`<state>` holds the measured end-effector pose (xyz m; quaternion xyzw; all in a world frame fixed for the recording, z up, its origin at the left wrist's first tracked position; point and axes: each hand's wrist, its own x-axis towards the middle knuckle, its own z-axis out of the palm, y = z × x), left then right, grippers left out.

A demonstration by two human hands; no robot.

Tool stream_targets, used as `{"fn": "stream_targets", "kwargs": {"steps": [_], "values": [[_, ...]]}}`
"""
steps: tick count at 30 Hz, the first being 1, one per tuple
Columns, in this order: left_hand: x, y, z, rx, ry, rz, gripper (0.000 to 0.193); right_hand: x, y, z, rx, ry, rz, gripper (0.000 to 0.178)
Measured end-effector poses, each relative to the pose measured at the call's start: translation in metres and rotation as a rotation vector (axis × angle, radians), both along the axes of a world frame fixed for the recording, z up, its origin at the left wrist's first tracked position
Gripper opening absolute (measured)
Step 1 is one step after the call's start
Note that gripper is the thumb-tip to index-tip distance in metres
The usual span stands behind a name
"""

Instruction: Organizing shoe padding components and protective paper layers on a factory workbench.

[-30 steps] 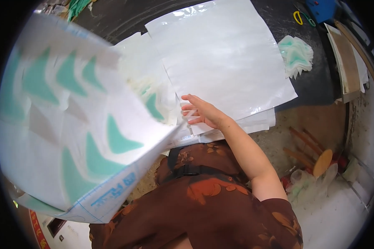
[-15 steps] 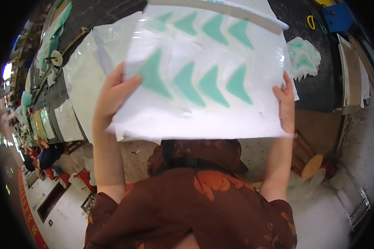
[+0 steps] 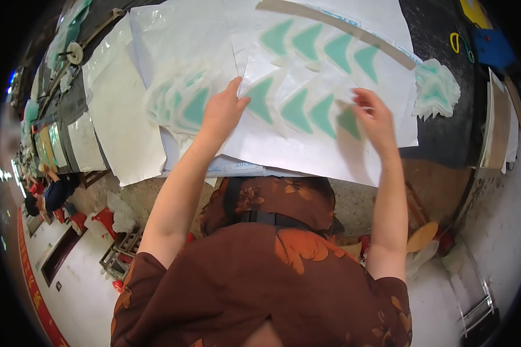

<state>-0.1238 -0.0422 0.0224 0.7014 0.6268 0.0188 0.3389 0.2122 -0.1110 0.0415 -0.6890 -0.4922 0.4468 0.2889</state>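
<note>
A white sheet (image 3: 330,156) lies on the work table, bearing two rows of green boomerang-shaped pieces (image 3: 296,110) with pale borders. My left hand (image 3: 221,115) is at the sheet's left edge, thumb and forefinger apart, beside the leftmost piece of the near row. Over the right end of that row is my right hand (image 3: 377,120), slightly blurred, its fingers bent but apart and nothing visible in them. It partly covers the last green piece. To the left of my left hand, an overlapping pile of similar green pieces (image 3: 171,103) rests on white sheeting.
Another stack of pale green pieces (image 3: 437,88) sits on the dark tabletop at right. Beyond it are yellow-handled scissors (image 3: 455,43) and a blue box (image 3: 493,51). A grey-brown strip (image 3: 336,26) crosses the sheet's far edge. A round wooden stool (image 3: 422,236) stands below right.
The sheet with the green pieces, held up by both hands before, now lies on the table. Both hands have let go of its sides and moved inward. The pile at left has come into view.
</note>
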Motion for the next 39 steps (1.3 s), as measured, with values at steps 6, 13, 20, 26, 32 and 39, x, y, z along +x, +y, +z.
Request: {"fn": "stream_targets", "kwargs": {"steps": [6,13,20,26,32,39], "values": [[0.009,-0.001,0.010,0.131,0.067,-0.047,0.035,-0.090,0.063,-0.024,0.297,-0.116,0.317,0.048],[0.007,-0.003,0.024,0.193,-0.101,0.071,0.032,-0.123,0.114,-0.020,0.161,-0.316,0.672,0.028],[-0.001,-0.008,0.016,-0.100,-0.644,0.425,0.032,-0.098,0.116,-0.002,-0.249,0.393,0.534,0.018],[0.007,-0.018,0.020,-0.530,-1.250,0.933,0.033,-0.063,0.089,-0.031,0.133,-0.310,0.813,0.032],[0.018,-0.039,-0.018,-0.597,-1.232,1.096,0.042,-0.078,0.081,-0.026,0.191,-0.567,0.945,0.027],[0.023,-0.039,-0.019,-0.599,-1.181,1.073,0.041,-0.076,0.077,-0.041,0.298,-0.526,0.880,0.015]]}}
